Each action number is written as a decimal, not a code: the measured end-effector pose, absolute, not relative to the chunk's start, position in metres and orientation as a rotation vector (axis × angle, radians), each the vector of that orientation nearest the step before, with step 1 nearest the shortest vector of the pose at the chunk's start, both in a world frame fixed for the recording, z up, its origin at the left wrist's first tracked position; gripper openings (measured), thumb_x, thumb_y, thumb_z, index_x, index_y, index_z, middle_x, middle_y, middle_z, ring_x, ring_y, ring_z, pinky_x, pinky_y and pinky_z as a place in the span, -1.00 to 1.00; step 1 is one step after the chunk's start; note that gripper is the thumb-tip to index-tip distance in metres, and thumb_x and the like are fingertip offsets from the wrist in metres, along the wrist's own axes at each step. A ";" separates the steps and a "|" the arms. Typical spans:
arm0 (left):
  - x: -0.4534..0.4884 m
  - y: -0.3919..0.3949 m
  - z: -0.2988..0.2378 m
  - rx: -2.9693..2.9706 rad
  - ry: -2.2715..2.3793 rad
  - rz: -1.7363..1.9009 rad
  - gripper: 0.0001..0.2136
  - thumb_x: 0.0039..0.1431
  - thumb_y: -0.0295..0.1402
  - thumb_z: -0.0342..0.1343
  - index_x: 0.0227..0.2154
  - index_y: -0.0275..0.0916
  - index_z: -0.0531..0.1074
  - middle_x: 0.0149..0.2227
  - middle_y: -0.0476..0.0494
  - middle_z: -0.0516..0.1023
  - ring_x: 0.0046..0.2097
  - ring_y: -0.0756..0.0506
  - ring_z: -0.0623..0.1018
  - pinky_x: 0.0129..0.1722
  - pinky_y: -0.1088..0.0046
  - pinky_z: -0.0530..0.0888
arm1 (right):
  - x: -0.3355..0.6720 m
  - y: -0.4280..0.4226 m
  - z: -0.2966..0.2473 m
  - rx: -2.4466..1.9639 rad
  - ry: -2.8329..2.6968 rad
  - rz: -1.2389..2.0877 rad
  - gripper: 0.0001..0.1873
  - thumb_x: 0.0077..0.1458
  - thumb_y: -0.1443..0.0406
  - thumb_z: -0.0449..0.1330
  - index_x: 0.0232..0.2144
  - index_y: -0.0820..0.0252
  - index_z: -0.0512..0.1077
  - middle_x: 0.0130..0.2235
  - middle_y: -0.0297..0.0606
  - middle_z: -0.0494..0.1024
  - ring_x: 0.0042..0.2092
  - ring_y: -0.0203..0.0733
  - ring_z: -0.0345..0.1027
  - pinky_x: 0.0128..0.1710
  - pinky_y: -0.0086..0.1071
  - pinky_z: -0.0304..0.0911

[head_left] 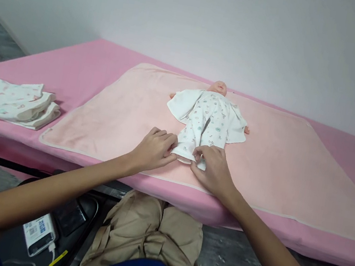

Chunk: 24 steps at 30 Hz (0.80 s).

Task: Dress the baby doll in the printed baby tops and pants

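A baby doll point(219, 87) lies on its back on a pale pink blanket point(126, 110), dressed in a white printed baby suit point(207, 120). Both of my hands are at the suit's leg ends near the blanket's front edge. My left hand point(155, 149) has its fingers curled, pinching the hem of the left leg. My right hand point(212, 165) pinches the hem of the right leg, fingers bent over the cloth. The doll's small hands stick out from the wide sleeves.
The blanket lies on a pink mattress point(83, 61) against a white wall. Folded white printed clothes point(7, 101) sit at the mattress's left end. Below the edge are my beige trousers point(146, 233), a white device with a cable point(39, 233) and a grey floor.
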<state>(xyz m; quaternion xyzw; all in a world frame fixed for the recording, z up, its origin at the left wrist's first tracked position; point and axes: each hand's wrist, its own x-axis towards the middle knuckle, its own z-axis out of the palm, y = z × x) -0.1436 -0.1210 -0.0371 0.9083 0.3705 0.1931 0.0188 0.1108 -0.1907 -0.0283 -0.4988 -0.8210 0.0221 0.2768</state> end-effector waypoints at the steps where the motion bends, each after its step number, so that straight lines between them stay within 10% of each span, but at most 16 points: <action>1: -0.145 -0.126 -0.036 2.840 1.166 0.590 -0.95 0.30 -0.33 0.09 -0.23 -0.15 0.36 -0.25 -0.18 0.60 -0.18 -0.27 0.54 -0.01 0.07 0.41 | 0.116 -0.198 -0.028 -1.352 -2.214 -0.002 -0.84 0.33 0.33 0.24 -0.07 0.05 0.39 -0.16 -0.22 0.62 -0.06 0.06 0.50 0.10 -0.05 0.24; 5: -0.142 -0.147 -0.036 2.914 1.155 0.605 -0.79 0.31 -0.22 0.14 -0.10 -0.21 0.43 -0.05 -0.36 0.58 -0.05 -0.37 0.51 -0.05 0.01 0.41 | 0.147 -0.228 -0.042 -1.512 -2.181 -0.172 -0.70 0.38 0.16 0.29 0.07 0.08 0.38 0.10 0.00 0.58 0.13 0.24 0.44 0.07 0.01 0.27; 9: -0.107 -0.156 -0.038 3.021 1.019 0.640 -0.61 0.44 -0.03 0.08 0.01 -0.28 0.48 0.03 -0.45 0.56 0.00 -0.41 0.48 -0.02 -0.04 0.40 | 0.171 -0.237 -0.062 -1.705 -2.033 -0.075 -0.72 0.33 0.12 0.31 -0.05 0.09 0.37 -0.04 -0.05 0.60 -0.01 0.21 0.46 -0.03 -0.03 0.28; 16: -0.056 -0.147 -0.041 3.107 0.934 0.459 -0.91 0.34 -0.41 0.12 -0.17 -0.22 0.51 -0.10 -0.40 0.62 -0.02 -0.39 0.53 -0.01 0.00 0.37 | 0.176 -0.236 -0.053 -1.591 -2.014 0.146 -0.92 0.33 0.29 0.19 -0.24 0.06 0.33 -0.24 -0.23 0.58 -0.15 0.03 0.46 -0.04 -0.10 0.28; 24: -0.115 -0.073 -0.030 2.760 1.149 0.817 -0.64 0.44 -0.01 0.05 0.03 -0.19 0.44 0.11 -0.36 0.58 0.10 -0.38 0.50 0.13 -0.03 0.37 | 0.267 -0.183 -0.037 -1.822 -1.798 0.111 -0.54 0.42 -0.11 0.15 0.04 0.11 0.46 0.10 0.03 0.59 0.08 0.19 0.48 0.11 0.04 0.33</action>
